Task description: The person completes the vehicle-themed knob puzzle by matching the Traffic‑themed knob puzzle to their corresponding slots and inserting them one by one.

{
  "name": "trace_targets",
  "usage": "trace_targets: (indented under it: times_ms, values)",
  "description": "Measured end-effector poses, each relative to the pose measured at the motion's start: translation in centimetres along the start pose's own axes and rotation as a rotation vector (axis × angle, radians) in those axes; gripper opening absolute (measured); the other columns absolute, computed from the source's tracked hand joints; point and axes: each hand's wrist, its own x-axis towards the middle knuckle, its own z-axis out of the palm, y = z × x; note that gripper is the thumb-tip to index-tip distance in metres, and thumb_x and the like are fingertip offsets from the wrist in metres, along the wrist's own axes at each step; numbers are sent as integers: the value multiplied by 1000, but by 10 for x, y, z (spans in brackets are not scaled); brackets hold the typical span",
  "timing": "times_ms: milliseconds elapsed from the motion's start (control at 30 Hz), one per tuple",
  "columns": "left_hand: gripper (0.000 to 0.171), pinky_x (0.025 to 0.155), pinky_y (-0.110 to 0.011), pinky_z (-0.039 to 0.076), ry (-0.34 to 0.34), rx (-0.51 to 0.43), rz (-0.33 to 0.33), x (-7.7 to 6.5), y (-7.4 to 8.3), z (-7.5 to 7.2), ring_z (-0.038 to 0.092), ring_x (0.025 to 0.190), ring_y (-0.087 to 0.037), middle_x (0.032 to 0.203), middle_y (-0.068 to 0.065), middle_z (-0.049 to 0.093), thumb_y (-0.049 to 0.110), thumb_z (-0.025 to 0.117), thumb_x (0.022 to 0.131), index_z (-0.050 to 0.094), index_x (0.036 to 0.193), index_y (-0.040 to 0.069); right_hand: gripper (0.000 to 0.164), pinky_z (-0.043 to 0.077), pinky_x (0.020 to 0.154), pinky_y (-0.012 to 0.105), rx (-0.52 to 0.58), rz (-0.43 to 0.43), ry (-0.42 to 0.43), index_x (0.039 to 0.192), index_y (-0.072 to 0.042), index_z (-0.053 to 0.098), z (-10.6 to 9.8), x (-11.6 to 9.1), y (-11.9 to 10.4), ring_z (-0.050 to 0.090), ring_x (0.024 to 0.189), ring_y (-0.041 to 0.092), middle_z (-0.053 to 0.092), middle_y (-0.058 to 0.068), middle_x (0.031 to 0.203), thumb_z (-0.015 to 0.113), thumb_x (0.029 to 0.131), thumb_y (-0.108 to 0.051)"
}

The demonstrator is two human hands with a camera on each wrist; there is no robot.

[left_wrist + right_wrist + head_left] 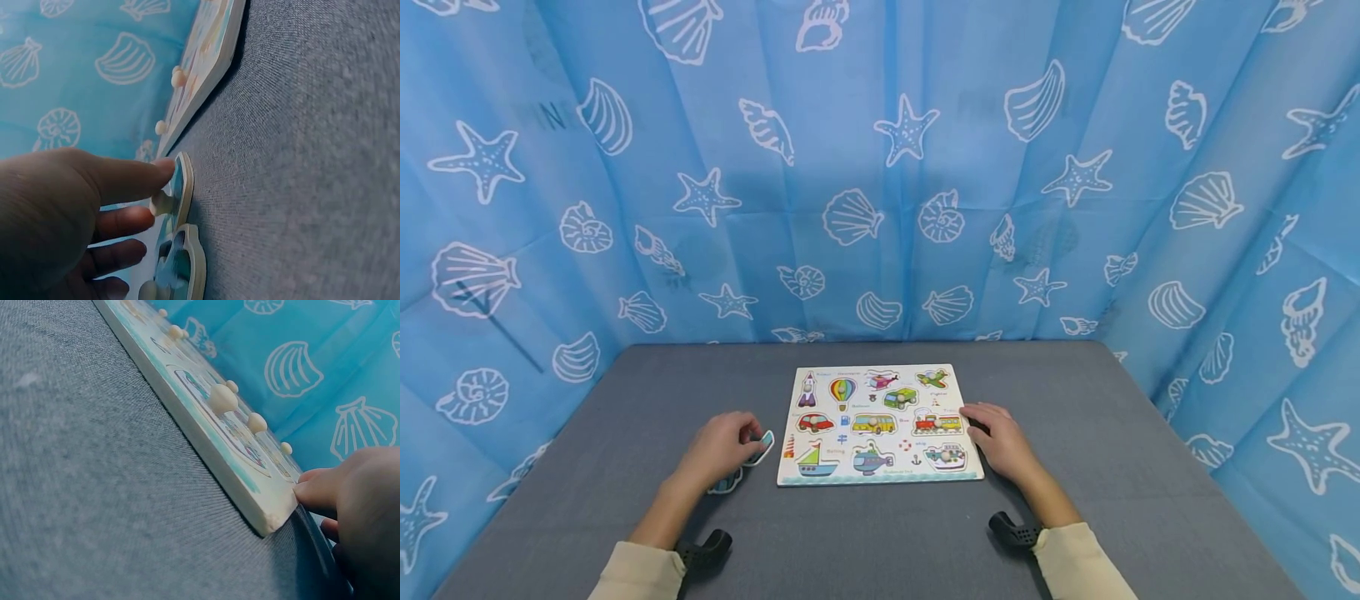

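A wooden peg puzzle board with vehicle pictures lies on the grey table. Left of it, my left hand pinches the small knob of a blue puzzle piece between thumb and index finger, the other fingers loosely bent. A second knobbed piece lies right beside that one, partly hidden under the hand in the head view. My right hand rests at the board's right edge with relaxed fingers. In the right wrist view, a fingertip touches the edge near the corner.
Pale round knobs stick up from several pictures on the board. A blue curtain with white seashell and starfish prints hangs behind the table. Each wrist wears a black curved mount.
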Motion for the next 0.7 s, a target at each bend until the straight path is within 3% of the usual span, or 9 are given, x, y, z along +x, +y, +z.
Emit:
trace_targets:
  times_ms: [200,533,700]
  values:
    - [17,54,-32,37,-23,7,-26,-4,-3,-3,46,60,-14,68,4,51,21,79,80,63,77,17,36,29,105,58,2,-9,3,128,3,60,0,0,0,40,130,42,56,22,133,61,93,-2]
    - [27,53,-33,36,-35,57,-131,-7,-2,-5,47,60,-15,67,3,53,33,79,79,59,73,17,36,29,106,57,-1,2,-3,129,2,60,0,1,0,39,131,41,55,21,134,59,93,-2]
    - [28,53,-33,35,-21,53,-132,-8,-1,-5,46,59,-15,66,3,52,33,80,79,58,72,16,36,29,106,57,1,10,-4,129,2,60,-1,0,-2,39,131,41,55,21,134,59,93,-2]
